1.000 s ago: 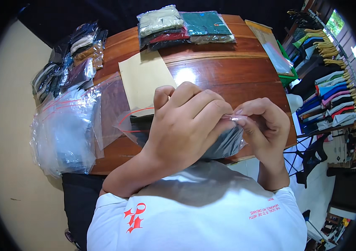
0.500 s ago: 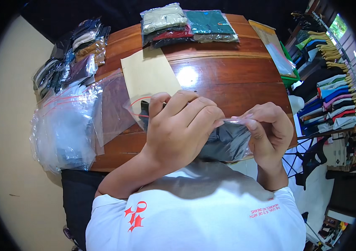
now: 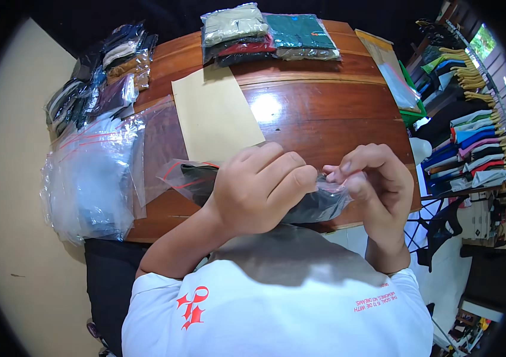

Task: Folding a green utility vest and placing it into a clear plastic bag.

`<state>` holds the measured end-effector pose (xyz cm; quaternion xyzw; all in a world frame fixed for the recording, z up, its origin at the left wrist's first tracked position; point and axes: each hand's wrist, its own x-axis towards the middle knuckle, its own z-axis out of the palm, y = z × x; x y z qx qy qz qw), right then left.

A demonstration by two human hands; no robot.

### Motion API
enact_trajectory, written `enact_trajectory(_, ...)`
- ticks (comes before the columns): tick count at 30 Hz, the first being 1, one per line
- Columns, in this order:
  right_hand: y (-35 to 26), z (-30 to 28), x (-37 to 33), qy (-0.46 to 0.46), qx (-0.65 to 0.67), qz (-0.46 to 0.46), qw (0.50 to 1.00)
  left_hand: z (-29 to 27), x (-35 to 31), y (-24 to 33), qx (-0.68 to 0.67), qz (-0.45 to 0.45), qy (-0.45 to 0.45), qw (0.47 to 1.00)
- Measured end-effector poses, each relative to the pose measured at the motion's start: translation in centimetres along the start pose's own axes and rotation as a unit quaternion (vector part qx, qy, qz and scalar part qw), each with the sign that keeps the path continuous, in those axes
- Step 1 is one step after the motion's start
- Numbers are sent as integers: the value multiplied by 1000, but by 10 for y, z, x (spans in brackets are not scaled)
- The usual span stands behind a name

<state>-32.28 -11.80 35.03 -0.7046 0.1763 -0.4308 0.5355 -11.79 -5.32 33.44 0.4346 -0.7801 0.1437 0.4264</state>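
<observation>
Close to my body, over the near edge of the table, I hold a clear zip bag point(image 3: 330, 202) with a dark folded garment inside. My left hand point(image 3: 265, 187) is closed on the bag's top edge, its knuckles hiding the middle of the opening. The bag's red-lined end point(image 3: 187, 172) sticks out to the left of that hand. At the bag's right corner, the thumb and fingers of my right hand point(image 3: 381, 190) pinch the edge. Beyond the left hand, a tan paper sheet or envelope point(image 3: 214, 113) lies on the wooden table point(image 3: 324, 113).
Loose clear zip bags point(image 3: 95, 178) are heaped at the left. Behind them are bagged garments point(image 3: 125, 65). More bagged clothes point(image 3: 235, 30) are stacked at the far edge. A green basket point(image 3: 410, 113) stands by the right edge, near a rack of hanging clothes point(image 3: 476, 131).
Both hands stay on the bag. My left hand has come down slightly and its fingers have curled tighter. More of the bag's red-lined left end now shows.
</observation>
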Motion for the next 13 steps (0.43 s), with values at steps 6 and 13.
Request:
enact_trajectory(6,8,-1,1,-14,-44,-39,998,-3,0,-3,27,10,-30,999)
enact_trajectory(13,9,-4,4,-12,-13,-32,999,2,8,8,21,-16,-4,1000)
